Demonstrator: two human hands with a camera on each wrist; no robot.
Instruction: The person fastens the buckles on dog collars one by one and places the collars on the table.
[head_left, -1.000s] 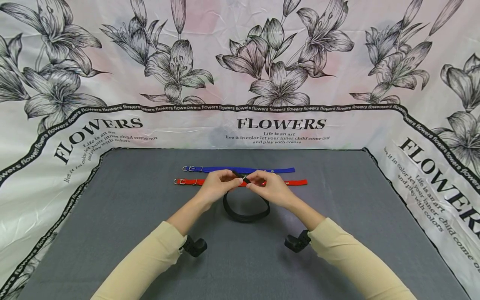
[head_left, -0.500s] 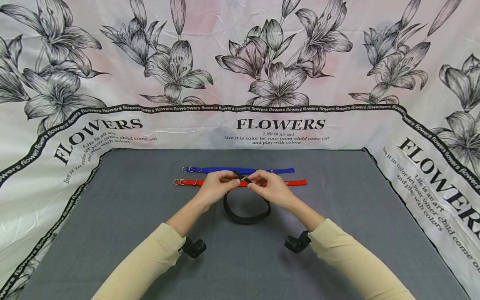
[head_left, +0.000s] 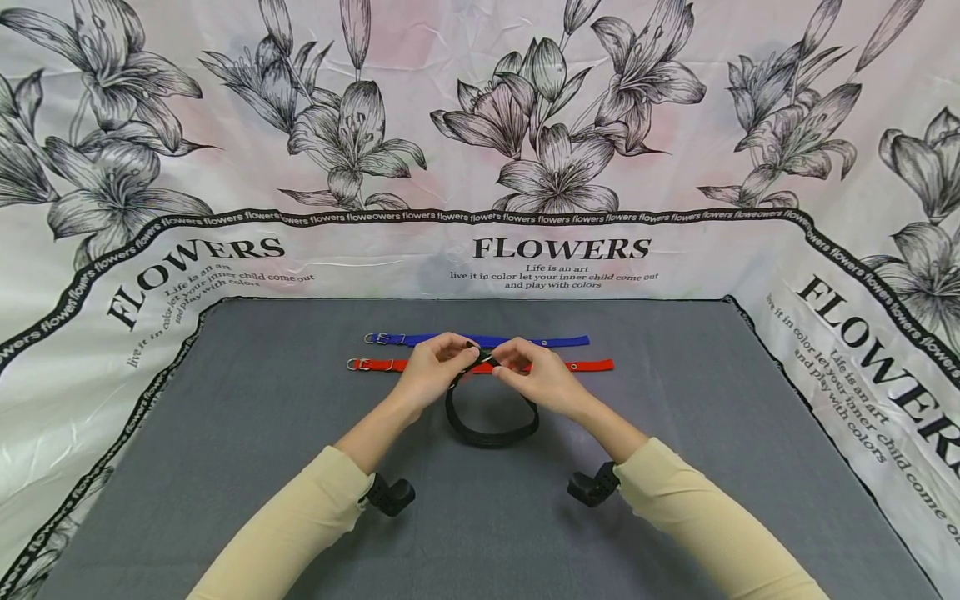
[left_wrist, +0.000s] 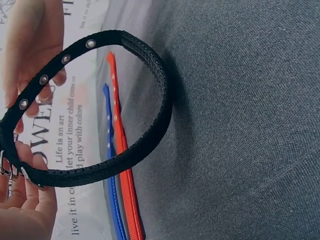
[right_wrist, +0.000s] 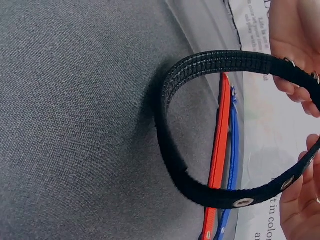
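A black dog collar [head_left: 491,438] is bent into a loop that hangs below both hands, its lower curve close over the grey cloth. My left hand [head_left: 429,371] pinches the end with the metal buckle [left_wrist: 10,170], a D-ring beside it. My right hand [head_left: 546,377] grips the strap on the eyelet side, fingertips near the buckle. Metal eyelets [left_wrist: 66,59] run along that side in the left wrist view. The strap's tip shows by the left thumb, and fingers partly hide where it meets the buckle.
Behind the hands, a blue collar [head_left: 566,341] and a red collar [head_left: 596,365] lie flat and side by side on the grey cloth [head_left: 300,350]. A white flower-printed sheet [head_left: 375,258] rises at the back and sides.
My left fingers have shifted up a little to the black strap's tip, which now sits by the thumb. The right hand has barely moved, and the loop hangs much as before.
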